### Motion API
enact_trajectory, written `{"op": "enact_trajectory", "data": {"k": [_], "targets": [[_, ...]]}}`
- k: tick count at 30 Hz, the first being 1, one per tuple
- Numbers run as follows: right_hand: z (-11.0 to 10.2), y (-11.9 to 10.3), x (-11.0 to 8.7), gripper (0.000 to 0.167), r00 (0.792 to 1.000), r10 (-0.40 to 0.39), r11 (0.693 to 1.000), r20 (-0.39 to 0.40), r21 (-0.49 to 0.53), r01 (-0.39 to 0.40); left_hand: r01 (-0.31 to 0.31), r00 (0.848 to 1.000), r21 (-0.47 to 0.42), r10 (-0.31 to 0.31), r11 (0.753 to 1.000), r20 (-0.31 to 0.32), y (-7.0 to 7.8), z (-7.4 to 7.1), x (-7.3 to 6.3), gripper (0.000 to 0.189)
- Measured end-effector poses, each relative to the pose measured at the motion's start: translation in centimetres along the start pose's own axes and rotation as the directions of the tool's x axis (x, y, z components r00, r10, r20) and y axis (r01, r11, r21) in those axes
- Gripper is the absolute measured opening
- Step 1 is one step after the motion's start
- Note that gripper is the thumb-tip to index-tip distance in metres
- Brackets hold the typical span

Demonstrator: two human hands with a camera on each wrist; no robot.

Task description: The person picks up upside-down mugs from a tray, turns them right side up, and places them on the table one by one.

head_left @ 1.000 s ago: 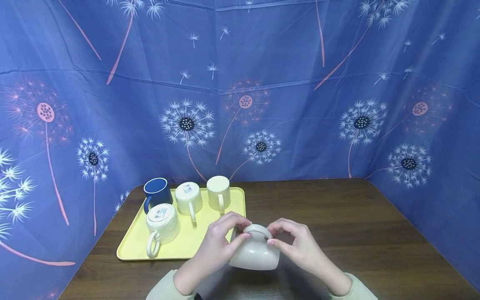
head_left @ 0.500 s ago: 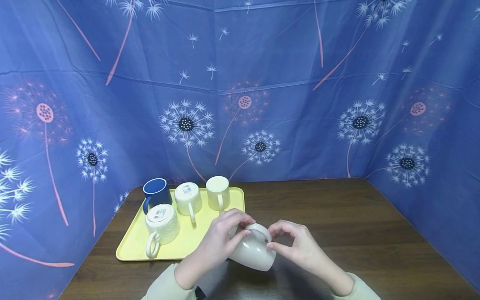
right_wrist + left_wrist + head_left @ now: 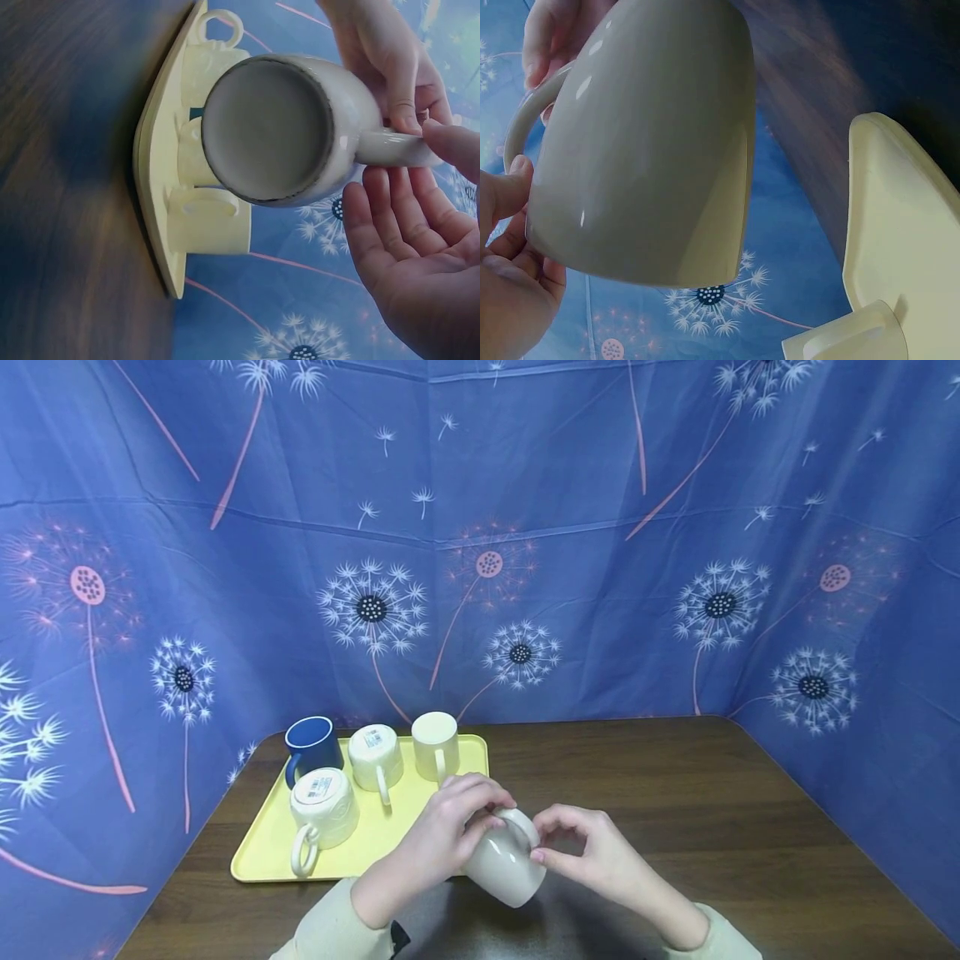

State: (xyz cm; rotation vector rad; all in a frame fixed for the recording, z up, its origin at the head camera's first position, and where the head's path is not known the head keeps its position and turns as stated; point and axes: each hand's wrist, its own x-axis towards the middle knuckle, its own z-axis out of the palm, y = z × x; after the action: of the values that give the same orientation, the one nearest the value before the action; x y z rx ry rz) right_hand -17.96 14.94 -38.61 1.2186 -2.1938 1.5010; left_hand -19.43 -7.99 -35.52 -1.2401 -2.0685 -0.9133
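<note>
A pale grey mug (image 3: 501,870) hangs tilted over the front of the table, its handle (image 3: 521,825) on the upper side. In the head view my left hand (image 3: 450,827) pinches the handle at its far-left end. Thumb and fingertips of my right hand (image 3: 585,845) pinch the handle's other end. The right wrist view shows the mug's round end (image 3: 266,131) with a thin brown edge, the thumb on the handle and the other fingers stretched below it. From the left wrist, the mug's glossy side (image 3: 645,150) fills the middle.
Left of the hands lies a yellow tray (image 3: 375,852). On it stand a blue mug (image 3: 315,745) and several whitish mugs, two upside down with stickered bases, among them a near one (image 3: 326,810) and a rear one (image 3: 435,747). A blue dandelion-print cloth (image 3: 600,593) surrounds the brown table (image 3: 675,793).
The mug has turned between the hands, its lower right end swinging down and towards the left. My left hand has shifted slightly right; the right hand stays nearly in place.
</note>
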Motion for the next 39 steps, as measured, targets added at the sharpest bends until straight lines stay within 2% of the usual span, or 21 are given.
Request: {"op": "enact_trajectory", "data": {"k": [3,8,14,17,21,31,39], "targets": [[-0.17,-0.1,0.11,0.022,0.999,0.033,0.995,0.021,0.095,-0.034,-0.036,0.999,0.009,0.036,0.999,-0.002,-0.06,0.02,0.08,0.019],[-0.33,-0.36,0.21,0.021,0.992,0.109,0.965,0.062,0.233,-0.121,-0.068,0.998,0.02,0.068,0.997,-0.001,-0.1,0.06,0.15,0.019],[-0.46,-0.5,0.28,0.018,0.985,0.115,0.918,0.128,0.366,-0.155,-0.099,0.995,0.024,0.098,0.995,0.012,-0.17,0.01,0.4,0.016],[-0.47,-0.58,0.35,0.018,0.981,0.121,0.903,0.149,0.395,-0.172,-0.13,0.991,0.023,0.129,0.991,0.014,-0.19,0.02,0.55,0.016],[-0.45,-0.74,0.43,0.017,0.975,0.156,0.892,0.161,0.402,-0.209,-0.142,0.99,0.012,0.142,0.99,0.026,-0.15,0.07,0.62,0.017],[-0.29,-0.87,0.55,0.018,0.968,0.157,0.846,0.196,0.479,-0.234,-0.153,0.988,0.002,0.152,0.988,0.036,-0.11,0.21,0.77,0.019],[-0.18,-0.97,0.58,0.02,0.957,0.191,0.816,0.219,0.507,-0.279,-0.128,0.99,-0.013,0.129,0.992,0.057,-0.17,0.25,0.75,0.019]]}}
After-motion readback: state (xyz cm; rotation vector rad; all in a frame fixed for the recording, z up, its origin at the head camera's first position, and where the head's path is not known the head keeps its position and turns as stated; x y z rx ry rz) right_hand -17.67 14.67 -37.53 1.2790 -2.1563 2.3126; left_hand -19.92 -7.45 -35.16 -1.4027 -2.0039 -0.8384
